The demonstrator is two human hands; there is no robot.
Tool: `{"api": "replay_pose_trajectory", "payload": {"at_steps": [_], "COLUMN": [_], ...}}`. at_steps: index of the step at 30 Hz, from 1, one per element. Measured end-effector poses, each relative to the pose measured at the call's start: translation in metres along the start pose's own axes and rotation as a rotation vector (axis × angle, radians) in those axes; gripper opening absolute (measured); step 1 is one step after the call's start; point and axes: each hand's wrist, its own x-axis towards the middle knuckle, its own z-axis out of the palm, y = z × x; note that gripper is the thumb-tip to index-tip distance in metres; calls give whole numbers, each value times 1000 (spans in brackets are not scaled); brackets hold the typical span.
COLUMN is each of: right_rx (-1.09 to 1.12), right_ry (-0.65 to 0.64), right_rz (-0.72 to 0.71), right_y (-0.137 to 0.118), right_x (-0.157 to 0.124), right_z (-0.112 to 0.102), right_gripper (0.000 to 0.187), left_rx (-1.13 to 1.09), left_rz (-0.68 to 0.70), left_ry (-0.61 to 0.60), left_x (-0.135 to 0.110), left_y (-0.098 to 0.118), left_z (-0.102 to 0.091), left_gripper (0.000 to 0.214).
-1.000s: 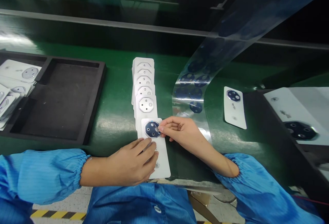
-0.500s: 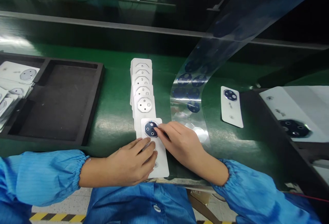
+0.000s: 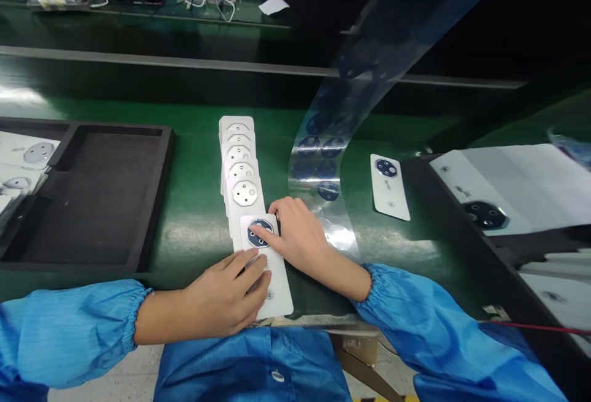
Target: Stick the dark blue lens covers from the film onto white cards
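A white card [image 3: 277, 294] lies at the near edge of the green bench, bearing a dark blue octagonal sticker [image 3: 258, 231] near its top. My left hand [image 3: 226, 300] lies flat on the card's lower half, fingers stretched out, pinning it down. My right hand [image 3: 295, 236] rests beside the card, its thumb pressing on the sticker and its fingers curled over the card's top right corner. Behind the card, a row of several overlapping white cards [image 3: 240, 162] with pale octagons runs away from me.
A clear film strip [image 3: 323, 162] carrying dark blue stickers curves down from the upper right. A finished card [image 3: 390, 186] lies to its right. A black foam tray [image 3: 92, 196] sits on the left, with more cards [image 3: 23, 162] in its far compartment. Dark tray with white sheets [image 3: 503, 199] at right.
My right hand went from pinching the sticker's edge to lying over the card and pressing the sticker flat. The view shifted left and down a little. My left hand stayed put.
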Motion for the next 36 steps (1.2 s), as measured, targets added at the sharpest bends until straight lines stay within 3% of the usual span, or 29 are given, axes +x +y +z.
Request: {"api": "replay_pose_trajectory", "payload": {"at_steps": [7, 11, 13, 14, 16, 18, 21, 24, 27, 29, 31, 34, 36], "right_rx": [144, 456, 558, 564, 501, 342, 142, -86, -310, -246, -48, 175, 213], "right_ry": [-9, 25, 233, 404, 673, 787, 658, 533, 555, 513, 312, -49, -164], "right_rz": [109, 177, 230, 267, 338, 424, 552, 500, 290, 145, 15, -110, -126], "right_y": [-4, 6, 30, 48, 91, 138, 194, 215, 198, 173, 149, 127, 126], "right_x": [-2, 9, 20, 24, 28, 25, 15, 12, 19, 26, 30, 30, 30], "right_z": [-2, -26, -54, -70, -102, -124, -133, -125, -118, -113, -106, -95, -87], "right_gripper": [20, 24, 29, 31, 33, 33, 31, 28, 33, 37, 37, 46, 58], "left_rx": [0, 21, 5, -4, -1, 21, 36, 16, -45, -74, -72, -47, -42], "left_rz": [23, 17, -34, -78, -158, -188, -169, -124, -9, 72, 96, 3, -66], "left_ry": [6, 223, 300, 292, 229, 154, 111, 132, 196, 224, 189, 84, 41], "left_x": [0, -4, -4, -4, -3, -2, -2, -2, -1, -1, 0, -1, -1], "left_y": [0, 2, 0, -1, -4, -6, -8, -5, 0, 1, -1, -5, -8], "left_z": [-1, 0, 2, 3, 4, 4, 6, 6, 4, 2, 0, -1, -1], "left_gripper": [45, 54, 57, 58, 59, 60, 54, 43, 31, 28, 34, 50, 60]}}
